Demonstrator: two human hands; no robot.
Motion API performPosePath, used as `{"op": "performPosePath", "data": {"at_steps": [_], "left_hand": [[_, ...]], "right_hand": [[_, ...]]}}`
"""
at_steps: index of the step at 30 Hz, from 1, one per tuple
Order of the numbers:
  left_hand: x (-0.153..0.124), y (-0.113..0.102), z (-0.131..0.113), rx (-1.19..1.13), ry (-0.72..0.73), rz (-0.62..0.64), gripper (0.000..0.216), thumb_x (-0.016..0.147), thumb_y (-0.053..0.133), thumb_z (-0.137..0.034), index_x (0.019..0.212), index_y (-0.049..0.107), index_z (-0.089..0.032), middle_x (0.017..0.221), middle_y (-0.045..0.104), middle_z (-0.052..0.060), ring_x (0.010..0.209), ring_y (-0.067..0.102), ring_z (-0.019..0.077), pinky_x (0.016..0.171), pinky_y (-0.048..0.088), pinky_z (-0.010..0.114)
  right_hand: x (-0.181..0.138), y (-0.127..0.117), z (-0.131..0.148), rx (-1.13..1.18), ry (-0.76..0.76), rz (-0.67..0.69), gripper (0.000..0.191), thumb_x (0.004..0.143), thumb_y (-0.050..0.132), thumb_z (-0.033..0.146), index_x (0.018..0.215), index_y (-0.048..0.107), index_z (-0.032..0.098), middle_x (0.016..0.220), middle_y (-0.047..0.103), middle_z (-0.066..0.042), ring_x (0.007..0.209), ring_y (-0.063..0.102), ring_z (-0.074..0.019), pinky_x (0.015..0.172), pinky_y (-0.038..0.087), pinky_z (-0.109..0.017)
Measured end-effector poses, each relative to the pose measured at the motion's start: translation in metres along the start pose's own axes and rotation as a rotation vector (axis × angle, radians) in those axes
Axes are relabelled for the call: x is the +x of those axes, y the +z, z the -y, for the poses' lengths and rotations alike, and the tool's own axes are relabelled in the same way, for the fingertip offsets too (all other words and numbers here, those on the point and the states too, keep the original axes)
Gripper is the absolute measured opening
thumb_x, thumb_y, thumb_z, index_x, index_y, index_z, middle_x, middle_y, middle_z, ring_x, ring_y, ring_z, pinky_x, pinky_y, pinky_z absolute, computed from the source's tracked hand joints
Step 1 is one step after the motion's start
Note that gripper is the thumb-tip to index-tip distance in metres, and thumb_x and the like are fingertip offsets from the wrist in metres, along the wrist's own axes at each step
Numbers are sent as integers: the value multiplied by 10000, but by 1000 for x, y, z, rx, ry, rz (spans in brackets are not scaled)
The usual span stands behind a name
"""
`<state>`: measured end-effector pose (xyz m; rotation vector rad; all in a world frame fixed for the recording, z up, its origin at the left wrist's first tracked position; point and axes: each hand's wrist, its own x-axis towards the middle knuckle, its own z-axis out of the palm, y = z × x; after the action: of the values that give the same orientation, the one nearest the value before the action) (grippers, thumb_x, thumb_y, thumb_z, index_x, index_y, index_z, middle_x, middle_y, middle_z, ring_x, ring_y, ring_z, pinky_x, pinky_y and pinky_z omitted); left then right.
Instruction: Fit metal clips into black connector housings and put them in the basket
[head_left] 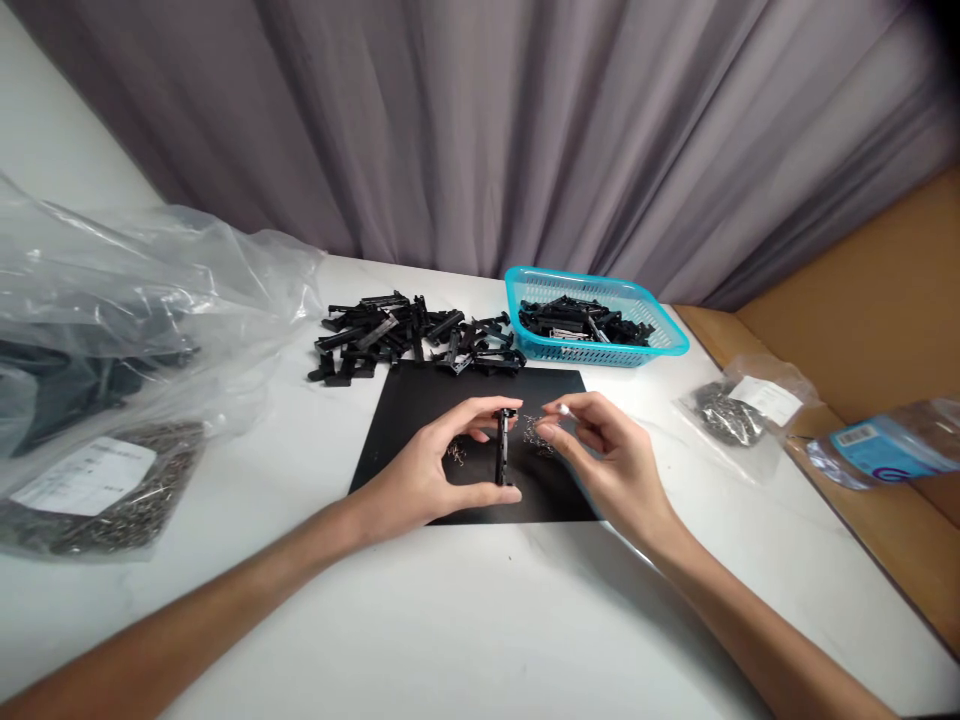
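My left hand (435, 465) holds a black plastic clip (503, 447) upright between thumb and fingers, over a black mat (420, 400). Just to its right, my right hand (604, 450) pinches a small metal spring (561, 409) between thumb and forefinger, close to the clip's top. A few loose metal springs (534, 430) lie on the mat between the hands, and more springs (455, 453) lie under my left hand.
A pile of black plastic clips (412, 335) lies behind the mat. A teal basket (592, 318) holds more clips. Clear plastic bags (112, 330) sit at left, one with metal parts (97, 500). Small bags of springs (724, 412) lie at right beside cardboard (885, 330).
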<state>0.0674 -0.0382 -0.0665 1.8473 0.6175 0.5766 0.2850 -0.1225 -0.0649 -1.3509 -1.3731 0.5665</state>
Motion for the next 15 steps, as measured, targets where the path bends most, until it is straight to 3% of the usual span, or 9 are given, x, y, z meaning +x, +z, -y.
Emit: {"op": "performPosePath", "data": {"at_steps": [5,10,15], "left_hand": [[-1,1,-2,39,14,-16,780,763,882,-423,1453,524,-370,1424,607,58,1306,568,298,1136,447,493],[-1,2,-3,39,49,-24,761,745,894,-414,1423,563,-315,1379,655,75,1279,605,302,1113,478,485],[0,2,-1,-3,37,-14,771,717,914,-407,1403,577,-307,1352,679,67,1260,625,294,1101,493,469]], "right_hand": [[1,-2,1,-90,-25,-10,58,956,688,283,936,703,231,880,705,-27,789,646,-180,708,534,-304],[2,-2,3,-132,-155,-9,72,938,706,224,870,723,243,923,648,-30,846,610,-183,667,500,-291],[1,-1,7,-130,-185,-37,63,924,727,214,872,737,248,890,646,-26,814,603,-181,651,488,-306]]}}
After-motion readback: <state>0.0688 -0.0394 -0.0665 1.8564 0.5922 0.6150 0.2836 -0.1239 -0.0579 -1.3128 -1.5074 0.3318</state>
